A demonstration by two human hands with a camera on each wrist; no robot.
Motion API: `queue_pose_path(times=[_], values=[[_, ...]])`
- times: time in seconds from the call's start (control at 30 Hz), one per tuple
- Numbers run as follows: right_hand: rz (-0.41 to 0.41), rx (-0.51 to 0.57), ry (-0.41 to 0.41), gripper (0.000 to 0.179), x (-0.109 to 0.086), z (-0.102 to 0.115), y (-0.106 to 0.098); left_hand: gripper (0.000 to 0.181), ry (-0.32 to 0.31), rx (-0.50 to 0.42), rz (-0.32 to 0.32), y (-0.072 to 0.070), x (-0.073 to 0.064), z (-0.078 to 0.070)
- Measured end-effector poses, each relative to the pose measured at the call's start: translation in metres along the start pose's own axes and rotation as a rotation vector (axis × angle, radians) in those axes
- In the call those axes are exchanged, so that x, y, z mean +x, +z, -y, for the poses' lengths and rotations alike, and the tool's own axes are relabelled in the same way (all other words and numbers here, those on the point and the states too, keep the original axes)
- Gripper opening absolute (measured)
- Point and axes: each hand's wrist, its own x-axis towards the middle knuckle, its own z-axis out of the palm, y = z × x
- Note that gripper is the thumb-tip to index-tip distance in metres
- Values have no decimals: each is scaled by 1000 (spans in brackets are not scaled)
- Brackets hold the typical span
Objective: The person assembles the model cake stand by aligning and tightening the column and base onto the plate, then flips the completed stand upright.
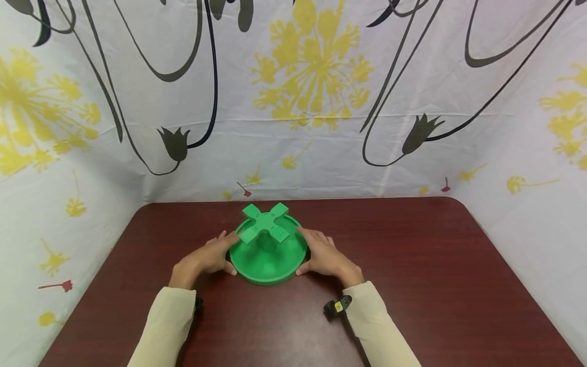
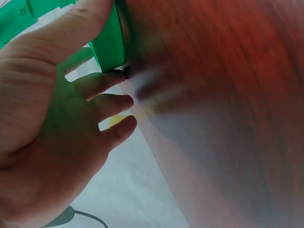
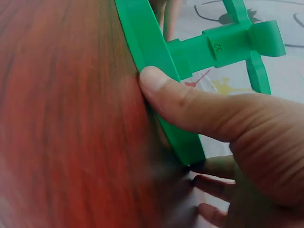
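A green plastic stand [image 1: 266, 267] sits on the dark red-brown table, with a round dish-like base, a central post and a cross-shaped top [image 1: 264, 224]. My left hand [image 1: 204, 259] holds the left side of the base rim, thumb toward me and fingers farther back. On the opposite side my right hand [image 1: 327, 257] grips the rim the same way. In the right wrist view the thumb [image 3: 190, 102] lies against the base's side wall [image 3: 145, 35], and the post [image 3: 209, 50] bears the number 32. Fingers spread past the rim [image 2: 110, 45] in the left wrist view.
The wood-grain table [image 1: 435, 285] has rounded far corners. A white cloth [image 1: 284, 153] with yellow, red and grey plant prints hangs behind it and along both sides. A small black device [image 1: 337, 307] is strapped at my right wrist.
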Motion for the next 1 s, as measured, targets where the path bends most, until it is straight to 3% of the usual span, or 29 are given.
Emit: queue_pose_path(times=[0.13, 0.27, 0.43, 0.63, 0.87, 1.0], values=[[-40, 39, -5, 110, 2, -5, 3, 87, 45, 8, -31, 1, 5, 0], [-47, 90, 36, 110, 2, -11, -1, 88, 102, -53, -54, 1, 10, -2], [-47, 185, 48, 107, -3, -15, -19, 95, 164, -147, -87, -4, 12, -8], [-88, 301, -10, 100, -14, -13, -46, 98, 211, -237, -105, -11, 9, -15], [-135, 344, -38, 82, -24, -16, -66, 102, 329, -391, -195, -18, 6, -27], [-147, 397, -54, 71, -29, -20, -74, 98, 360, -418, -215, -19, 3, -35]])
